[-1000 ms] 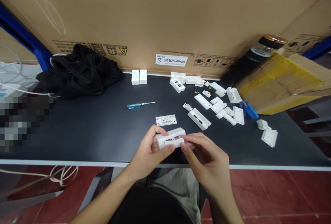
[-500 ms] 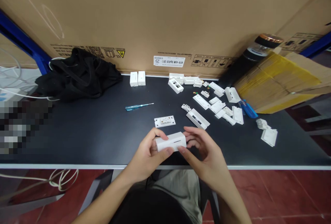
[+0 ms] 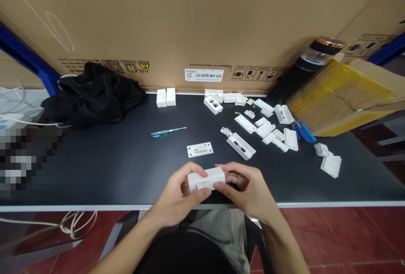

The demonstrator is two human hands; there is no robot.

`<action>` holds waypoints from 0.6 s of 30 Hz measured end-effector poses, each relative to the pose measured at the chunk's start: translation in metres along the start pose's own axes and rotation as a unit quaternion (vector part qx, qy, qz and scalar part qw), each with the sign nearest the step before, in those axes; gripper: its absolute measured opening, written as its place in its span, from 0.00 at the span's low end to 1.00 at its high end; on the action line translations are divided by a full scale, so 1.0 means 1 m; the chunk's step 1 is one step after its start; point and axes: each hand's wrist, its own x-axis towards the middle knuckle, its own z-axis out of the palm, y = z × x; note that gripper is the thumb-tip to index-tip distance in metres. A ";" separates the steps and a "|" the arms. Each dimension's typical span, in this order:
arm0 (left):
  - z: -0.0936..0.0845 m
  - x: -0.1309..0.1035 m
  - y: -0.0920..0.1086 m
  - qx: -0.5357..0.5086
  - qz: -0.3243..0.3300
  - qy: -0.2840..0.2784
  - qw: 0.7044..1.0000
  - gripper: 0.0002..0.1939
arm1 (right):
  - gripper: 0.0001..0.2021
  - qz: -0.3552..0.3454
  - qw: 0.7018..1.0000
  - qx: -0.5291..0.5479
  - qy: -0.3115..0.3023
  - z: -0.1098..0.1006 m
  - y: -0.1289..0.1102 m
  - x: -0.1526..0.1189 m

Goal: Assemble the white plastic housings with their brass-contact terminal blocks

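Note:
Between my two hands, above the front of the dark table, is a white plastic box-shaped housing point(image 3: 207, 177) with a thin slot on its near face. My left hand point(image 3: 182, 192) grips its left end, thumb in front and fingers on top and behind. At the right end, my right hand point(image 3: 245, 185) pinches the housing with its thumb on the near face; some fingertips are hidden behind it. Just beyond lies a white flat plate point(image 3: 200, 149) with a small fitting on it. An open white casing point(image 3: 241, 146) rests to the right of that plate.
A teal screwdriver point(image 3: 167, 132) lies left of centre. Two white boxes point(image 3: 166, 97) stand near the large carton point(image 3: 152, 21). Several white plastic parts point(image 3: 265, 129) are scattered at right, beside a blue-handled tool point(image 3: 305, 132). A black bag point(image 3: 98, 97) sits at left, a black flask point(image 3: 297, 71) at right.
The white housing has been turned in my hands, so its slot now shows at the left of the near face instead of the right. My hands still hold both ends.

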 end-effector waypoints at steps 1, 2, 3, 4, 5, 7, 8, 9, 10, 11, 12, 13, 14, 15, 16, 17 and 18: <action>-0.001 0.000 0.000 -0.002 -0.005 0.003 1.000 0.17 | 0.16 -0.004 1.000 0.000 0.001 0.000 0.000 0.000; -0.001 0.000 -0.001 -0.004 -0.010 0.006 1.000 0.17 | 0.16 -0.007 1.000 0.001 0.002 0.001 0.001 0.000; -0.002 0.000 -0.001 -0.007 -0.014 0.010 1.000 0.17 | 0.15 -0.010 1.000 0.003 0.003 0.002 0.001 0.000; -0.002 0.000 -0.001 -0.011 -0.016 0.012 1.000 0.17 | 0.15 -0.010 1.000 0.009 0.004 0.002 0.001 0.000; -0.002 0.000 0.000 -0.015 -0.016 0.014 1.000 0.18 | 0.14 -0.009 1.000 0.015 0.004 0.003 0.001 0.000; -0.001 0.001 0.001 -0.021 -0.015 0.011 1.000 0.18 | 0.14 -0.007 1.000 0.025 0.004 0.004 0.002 0.000; -0.001 0.001 0.001 -0.023 -0.015 0.006 1.000 0.18 | 0.15 -0.006 1.000 0.028 0.001 0.005 0.002 0.000; 0.000 0.001 0.001 -0.025 -0.015 0.001 1.000 0.17 | 0.16 -0.006 1.000 0.030 -0.003 0.006 0.003 0.000; 0.001 0.001 0.001 -0.028 -0.015 -0.002 1.000 0.17 | 0.17 -0.006 0.999 0.033 -0.008 0.007 0.004 0.000; 0.001 0.002 0.001 -0.031 -0.012 -0.003 0.999 0.17 | 0.19 -0.008 0.999 0.036 -0.011 0.008 0.005 -0.001; 0.001 0.002 0.000 -0.036 -0.008 -0.002 0.999 0.17 | 0.20 -0.014 0.999 0.041 -0.013 0.008 0.006 -0.001; 0.001 0.002 -0.001 -0.040 -0.001 0.001 0.999 0.17 | 0.22 -0.023 0.999 0.045 -0.011 0.008 0.007 -0.002; 0.000 0.002 -0.003 -0.043 0.006 0.005 0.999 0.16 | 0.22 -0.037 0.998 0.044 -0.009 0.008 0.008 -0.003; 0.000 0.002 -0.004 -0.046 0.013 0.008 0.999 0.16 | 0.21 -0.057 0.998 0.035 -0.010 0.007 0.009 -0.004; -0.001 0.002 -0.005 -0.049 0.016 0.009 0.999 0.15 | 0.20 -0.080 0.997 0.016 -0.014 0.006 0.010 -0.005; -0.002 0.002 -0.006 -0.051 0.016 0.010 0.998 0.15 | 0.19 -0.105 0.994 -0.012 -0.020 0.004 0.010 -0.005; -0.002 0.002 -0.007 -0.054 0.015 0.013 0.998 0.14 | 0.18 -0.127 0.990 -0.048 -0.026 0.002 0.009 -0.005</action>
